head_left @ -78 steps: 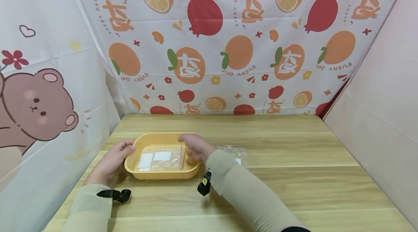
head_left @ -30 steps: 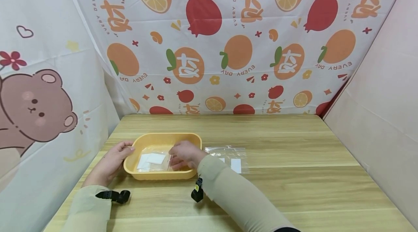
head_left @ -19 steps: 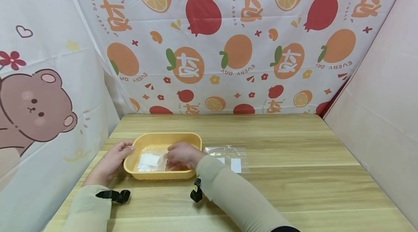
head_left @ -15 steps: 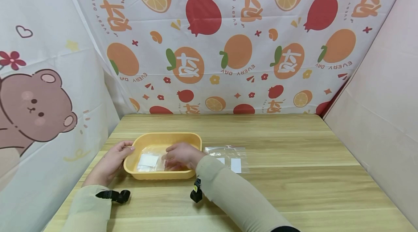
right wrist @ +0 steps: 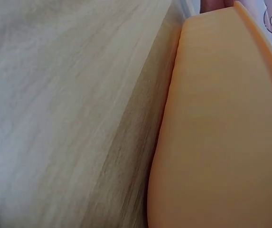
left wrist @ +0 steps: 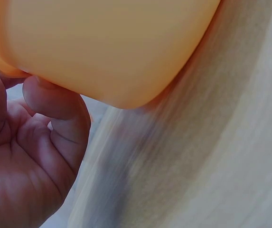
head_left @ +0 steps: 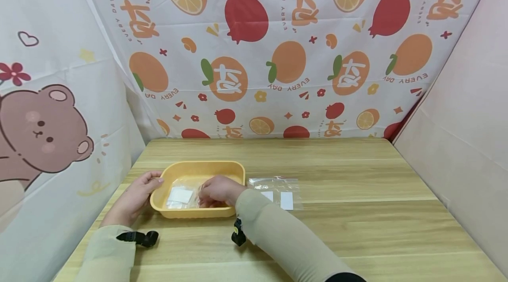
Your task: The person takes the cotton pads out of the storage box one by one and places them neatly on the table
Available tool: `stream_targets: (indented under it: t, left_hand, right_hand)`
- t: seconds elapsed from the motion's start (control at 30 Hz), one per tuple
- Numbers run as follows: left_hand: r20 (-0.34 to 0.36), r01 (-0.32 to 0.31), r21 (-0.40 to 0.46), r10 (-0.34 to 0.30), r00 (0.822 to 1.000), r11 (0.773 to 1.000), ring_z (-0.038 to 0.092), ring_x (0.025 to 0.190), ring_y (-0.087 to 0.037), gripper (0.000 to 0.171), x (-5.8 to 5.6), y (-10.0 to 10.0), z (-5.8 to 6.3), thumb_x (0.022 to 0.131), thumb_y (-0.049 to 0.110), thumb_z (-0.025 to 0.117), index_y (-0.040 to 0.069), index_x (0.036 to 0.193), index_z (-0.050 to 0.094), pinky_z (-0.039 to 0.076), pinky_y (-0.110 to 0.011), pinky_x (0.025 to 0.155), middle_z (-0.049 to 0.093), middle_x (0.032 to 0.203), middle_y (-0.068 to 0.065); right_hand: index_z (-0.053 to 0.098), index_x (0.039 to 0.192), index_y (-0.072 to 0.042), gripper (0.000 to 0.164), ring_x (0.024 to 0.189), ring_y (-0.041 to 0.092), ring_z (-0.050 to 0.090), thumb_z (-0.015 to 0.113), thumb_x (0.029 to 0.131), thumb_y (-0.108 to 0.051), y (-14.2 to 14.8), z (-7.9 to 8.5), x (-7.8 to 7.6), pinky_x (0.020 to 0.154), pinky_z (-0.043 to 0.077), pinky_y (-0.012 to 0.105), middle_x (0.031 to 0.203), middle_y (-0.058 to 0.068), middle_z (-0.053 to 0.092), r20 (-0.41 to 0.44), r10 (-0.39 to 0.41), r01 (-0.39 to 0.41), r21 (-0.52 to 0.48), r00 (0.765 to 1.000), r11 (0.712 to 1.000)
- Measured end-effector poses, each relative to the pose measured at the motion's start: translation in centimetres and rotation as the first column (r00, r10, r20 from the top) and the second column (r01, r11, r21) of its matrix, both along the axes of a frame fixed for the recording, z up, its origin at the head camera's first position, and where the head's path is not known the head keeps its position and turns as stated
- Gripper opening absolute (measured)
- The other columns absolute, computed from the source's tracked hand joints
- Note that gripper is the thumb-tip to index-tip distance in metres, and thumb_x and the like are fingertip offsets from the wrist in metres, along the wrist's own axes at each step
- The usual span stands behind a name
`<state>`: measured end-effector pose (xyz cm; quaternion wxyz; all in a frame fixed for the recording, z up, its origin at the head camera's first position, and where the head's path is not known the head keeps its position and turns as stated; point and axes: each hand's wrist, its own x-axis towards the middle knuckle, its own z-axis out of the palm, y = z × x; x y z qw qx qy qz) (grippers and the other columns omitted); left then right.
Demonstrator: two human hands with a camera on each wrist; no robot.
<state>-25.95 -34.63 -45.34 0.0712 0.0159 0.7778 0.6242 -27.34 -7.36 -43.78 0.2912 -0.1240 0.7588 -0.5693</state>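
A yellow plastic basin (head_left: 198, 213) stands at the left of the wooden table. My left hand (head_left: 136, 194) grips its left end, thumb at the rim and fingers bent under it; the left wrist view shows this hand (left wrist: 41, 137) against the outer wall. Inside the basin lie clear zip bags (head_left: 180, 194) with white label patches, overlapping each other. My right hand (head_left: 218, 190) reaches in over the basin's right part, pinching the right edge of a zip bag; its lower fingers are partly hidden. The right wrist view shows only the basin's outer wall (right wrist: 221, 118) and the table.
Another clear zip bag (head_left: 286, 201) with white patches lies flat on the table right of the basin, partly behind the right sleeve (head_left: 278, 231). A fruit-print cloth (head_left: 262, 66) hangs behind the table (head_left: 357, 211), with pale cloths on both sides.
My right hand has moved from the basin's right rim inward to the left. The zip bag's edge and white patch have shifted left with it. My left hand has stayed on the rim.
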Motion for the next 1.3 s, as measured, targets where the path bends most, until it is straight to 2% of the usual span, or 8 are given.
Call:
stream_targets:
  t: [0.27, 0.57, 0.77, 0.9, 1.0, 1.1, 1.2, 1.3]
  left_hand:
    - [0.001, -0.007, -0.007, 0.007, 1.0, 1.0, 0.067, 0.088, -0.015, 0.049, 0.0, 0.1, 0.1, 0.11, 0.024, 0.046, -0.01, 0.142, 0.032, 0.06, -0.033, 0.072, 0.063, 0.11, -0.01]
    - [-0.028, 0.008, 0.03, -0.007, 1.0, 1.0, 0.067, 0.086, -0.013, 0.046, -0.2, -0.2, -0.3, 0.109, 0.022, 0.047, -0.01, 0.138, 0.034, 0.059, -0.031, 0.07, 0.063, 0.106, -0.007]
    - [-0.022, -0.001, 0.01, 0.001, 1.0, 1.0, 0.067, 0.087, -0.012, 0.046, 0.0, 0.0, -0.2, 0.11, 0.023, 0.046, -0.01, 0.14, 0.033, 0.059, -0.031, 0.071, 0.062, 0.107, -0.006]
    - [-0.027, 0.0, 0.008, 0.0, 1.0, 1.0, 0.066, 0.087, -0.011, 0.046, 0.0, -0.1, -0.2, 0.11, 0.022, 0.046, -0.01, 0.14, 0.033, 0.059, -0.031, 0.072, 0.062, 0.106, -0.005]
    - [-0.034, 0.008, 0.015, -0.007, 0.999, 1.0, 0.067, 0.087, -0.011, 0.045, -0.1, -0.2, -0.3, 0.11, 0.022, 0.046, -0.01, 0.139, 0.034, 0.059, -0.031, 0.071, 0.063, 0.104, -0.003]
    - [-0.031, 0.013, 0.016, -0.013, 0.999, 1.0, 0.067, 0.086, -0.012, 0.044, -0.1, -0.3, -0.4, 0.11, 0.02, 0.046, -0.011, 0.139, 0.033, 0.059, -0.031, 0.07, 0.063, 0.104, -0.002]
    - [-0.028, 0.013, 0.016, -0.013, 1.0, 1.0, 0.067, 0.084, -0.012, 0.043, -0.1, -0.2, -0.3, 0.11, 0.018, 0.046, -0.011, 0.139, 0.033, 0.059, -0.031, 0.069, 0.063, 0.103, -0.003]
    - [-0.024, 0.012, 0.021, -0.012, 1.0, 1.0, 0.067, 0.084, -0.013, 0.044, 0.0, -0.1, -0.2, 0.11, 0.017, 0.045, -0.012, 0.14, 0.032, 0.059, -0.031, 0.069, 0.063, 0.104, -0.005]
  right_hand:
    - [0.07, 0.081, 0.001, 0.02, 0.054, 0.013, 0.06, 0.063, 0.098, -0.008, -0.5, 0.3, 0.5, 0.048, 0.048, 0.025, 0.072, 0.012, 0.07, -0.058, -0.054, 0.058, 0.062, 0.997, 0.996]
    - [0.075, 0.1, -0.003, 0.019, 0.056, 0.019, 0.06, 0.057, 0.095, 0.003, -0.7, 0.6, 0.5, 0.048, 0.046, 0.026, 0.078, 0.008, 0.072, -0.057, -0.184, 0.185, 0.021, 0.981, 0.983]
    - [0.078, 0.092, -0.012, 0.019, 0.052, 0.017, 0.053, 0.06, 0.099, -0.009, -0.4, 0.9, 0.2, 0.046, 0.044, 0.029, 0.073, 0.007, 0.068, -0.118, -0.217, 0.223, 0.037, 0.969, 0.974]
    - [0.076, 0.092, -0.014, 0.021, 0.062, 0.017, 0.059, 0.059, 0.103, -0.021, 0.4, 1.4, -0.1, 0.052, 0.049, 0.03, 0.077, 0.005, 0.067, -0.209, -0.186, 0.195, 0.026, 0.96, 0.98]
    - [0.074, 0.093, -0.013, 0.024, 0.075, 0.016, 0.066, 0.057, 0.104, -0.026, 1.1, 2.0, -0.4, 0.064, 0.054, 0.032, 0.085, 0.0, 0.07, -0.25, -0.147, 0.154, 0.012, 0.957, 0.988]
    - [0.071, 0.09, -0.012, 0.028, 0.078, 0.014, 0.069, 0.056, 0.105, -0.028, 1.9, 2.6, -0.8, 0.07, 0.055, 0.034, 0.087, -0.002, 0.071, -0.282, -0.104, 0.114, 0.017, 0.954, 0.993]
    - [0.068, 0.087, -0.009, 0.028, 0.077, 0.015, 0.071, 0.054, 0.106, -0.025, 2.6, 3.2, -1.1, 0.072, 0.057, 0.037, 0.087, -0.002, 0.072, -0.308, -0.068, 0.075, 0.011, 0.949, 0.997]
    - [0.066, 0.088, -0.008, 0.022, 0.077, 0.018, 0.072, 0.055, 0.104, -0.016, 3.3, 3.9, -1.1, 0.073, 0.06, 0.041, 0.086, 0.0, 0.072, -0.316, -0.04, 0.046, 0.012, 0.948, 0.999]
